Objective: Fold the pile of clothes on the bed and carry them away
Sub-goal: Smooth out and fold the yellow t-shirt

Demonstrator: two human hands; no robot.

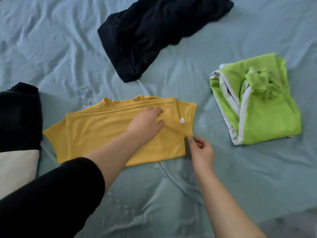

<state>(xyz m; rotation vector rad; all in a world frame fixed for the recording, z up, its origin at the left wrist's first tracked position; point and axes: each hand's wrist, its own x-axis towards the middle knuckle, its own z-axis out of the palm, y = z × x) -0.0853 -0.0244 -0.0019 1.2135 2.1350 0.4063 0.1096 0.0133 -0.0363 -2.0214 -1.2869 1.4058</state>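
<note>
A yellow T-shirt (106,133) lies partly folded on the pale blue bed sheet (68,57), its sleeves sticking out at left and right. My left hand (147,124) lies flat on the shirt, fingers spread, pressing it down. My right hand (201,149) pinches the lower edge of the shirt's right sleeve between thumb and fingers. A folded lime-green garment with white trim (257,103) sits to the right. A crumpled dark navy garment (154,31) lies at the back.
A black garment (18,114) rests at the left edge on top of a cream-coloured piece (15,170). The sheet is wrinkled all over. A grey strip (295,224) shows past the bed's corner at bottom right.
</note>
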